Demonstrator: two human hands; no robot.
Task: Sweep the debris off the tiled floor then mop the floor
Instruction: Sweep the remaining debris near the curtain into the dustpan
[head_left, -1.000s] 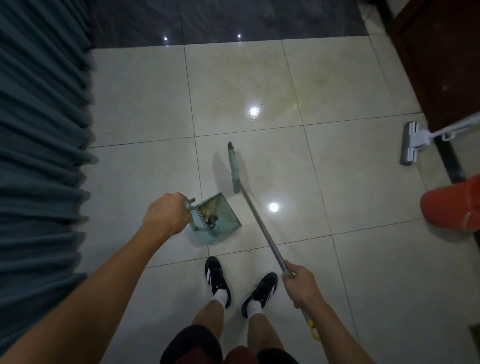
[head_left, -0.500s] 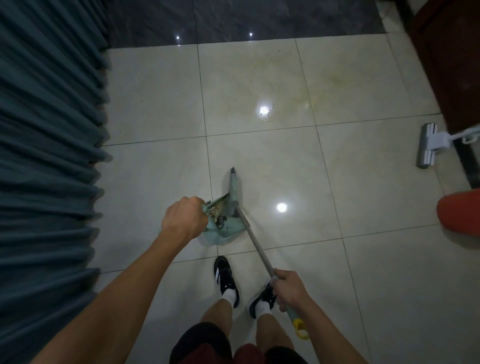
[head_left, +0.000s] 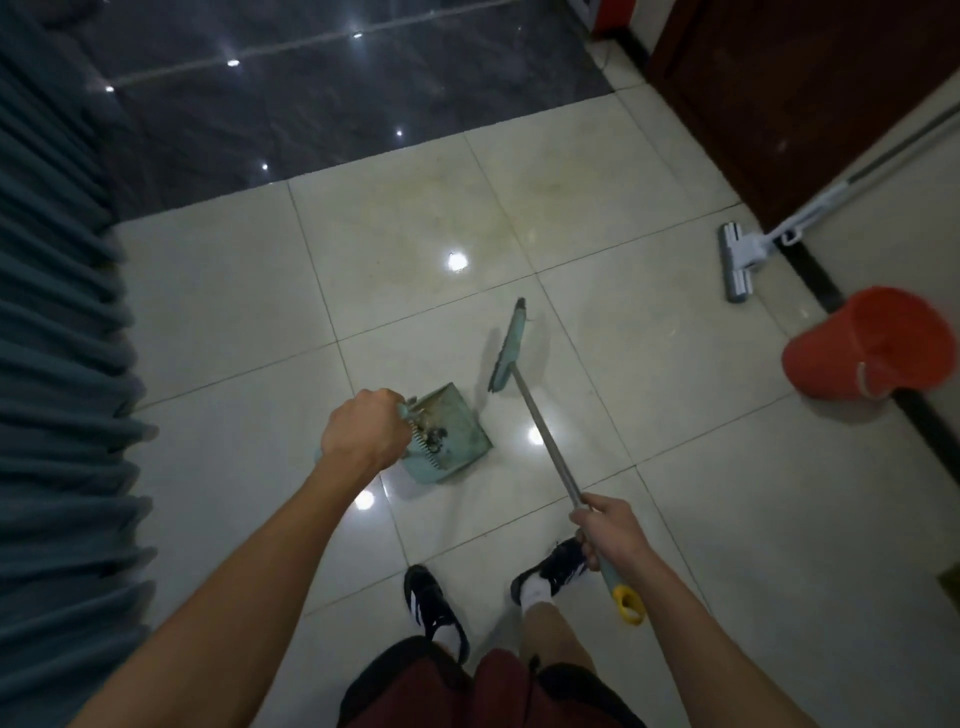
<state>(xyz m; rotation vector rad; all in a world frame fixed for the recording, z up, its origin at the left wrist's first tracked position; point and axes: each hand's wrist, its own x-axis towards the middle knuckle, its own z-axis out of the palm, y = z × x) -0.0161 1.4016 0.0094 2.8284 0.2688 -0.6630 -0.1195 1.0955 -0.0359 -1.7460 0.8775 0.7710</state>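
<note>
My left hand (head_left: 363, 436) grips the handle of a teal dustpan (head_left: 452, 439) that sits on the cream tiled floor (head_left: 675, 493), with dark debris (head_left: 434, 434) gathered near its comb end. My right hand (head_left: 608, 530) holds the metal shaft of a teal broom (head_left: 509, 345), low on the handle near its yellow end cap. The broom head stands on the tiles just right of and beyond the dustpan, apart from it. A white flat mop (head_left: 737, 260) leans at the right, its head on the floor.
An orange bucket (head_left: 872, 345) stands at the right by a dark floor strip. A dark wooden door (head_left: 789, 98) is at the upper right. Blue pleated curtains (head_left: 52, 364) line the left side. Dark glossy tiles (head_left: 311, 104) lie ahead. My feet in black shoes (head_left: 436, 608) stand below.
The broom head has swung away from the dustpan mouth to the right and forward. The view has tilted up and turned, bringing the mop, bucket and door further into sight.
</note>
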